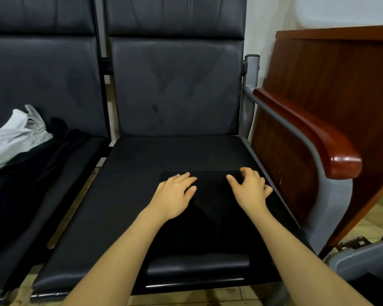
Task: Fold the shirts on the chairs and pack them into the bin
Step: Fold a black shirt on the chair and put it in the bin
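The black shirt [208,208] lay flat on the chair seat [124,195], spread there so its folds could be squared. On it the left hand [175,195] pressed with straight fingers, grip wide, holding nothing. The right hand [250,188] rested near the shirt's far edge, fingers bent; a pinch could not be told. Matte cloth on smooth, shiny vinyl. Left of the seat, unfolded white and black shirts [16,138] waited. No bin showed.

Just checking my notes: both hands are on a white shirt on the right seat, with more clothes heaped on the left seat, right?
Not quite: the head view shows the left hand and right hand on a black shirt, not white. It lies on the right seat; the heap of clothes is on the left seat.
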The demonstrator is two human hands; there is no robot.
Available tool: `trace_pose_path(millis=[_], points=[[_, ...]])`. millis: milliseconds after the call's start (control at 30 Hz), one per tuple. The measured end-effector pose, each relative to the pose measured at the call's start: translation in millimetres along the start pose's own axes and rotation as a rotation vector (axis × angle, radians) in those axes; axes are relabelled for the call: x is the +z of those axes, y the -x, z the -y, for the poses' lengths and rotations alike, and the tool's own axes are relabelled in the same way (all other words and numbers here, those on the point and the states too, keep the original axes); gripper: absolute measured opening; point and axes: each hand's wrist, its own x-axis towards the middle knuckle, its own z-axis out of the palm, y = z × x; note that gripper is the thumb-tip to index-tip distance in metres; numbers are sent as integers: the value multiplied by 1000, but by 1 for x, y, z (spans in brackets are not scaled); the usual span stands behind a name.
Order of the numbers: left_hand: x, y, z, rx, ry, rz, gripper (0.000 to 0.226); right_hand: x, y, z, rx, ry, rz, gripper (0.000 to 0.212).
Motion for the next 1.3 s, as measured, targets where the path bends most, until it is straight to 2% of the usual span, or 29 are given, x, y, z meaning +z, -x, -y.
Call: trace_pose_path(millis=[100,200,300,333,400,467,500,567,667,733,833,1033,1167,1300], points=[[7,0,8,-26,0,80,47,8,-7,4,2,-14,-54,49],[6,-4,14,-56,10,81,48,12,-14,4,-13,-81,-96,42],[7,-8,20,-72,-36,62,47,14,-17,5,-33,3,-178,43],[7,-10,22,-72,-41,55,47,14,-16,6,-79,44,-213,44],[7,-13,24,-56,-37,42,47,13,-11,11,-287,19,-212,45],[5,-16,27,-34,-5,34,45,15,-5,19,-539,-46,-42,43],[4,-17,29,-28,8,28,45,18,-2,22,-606,-41,71,43],[4,-19,30,-31,8,13,44,26,-3,23,-577,95,245,46],[7,-21,34,-86,-31,10,45,28,-10,18,-353,363,389,54],[6,-22,38,-147,-15,24,49,26,-11,18,-272,383,388,55],[2,-22,45,-195,52,-8,51,25,-8,24,-271,375,357,53],[-13,2,50,-129,61,-19,47,3,16,42,-401,-97,370,37],[-25,30,42,-6,-64,101,52,2,34,48,-478,25,344,47],[-20,53,35,23,-154,150,58,10,49,43,-467,128,321,51]])
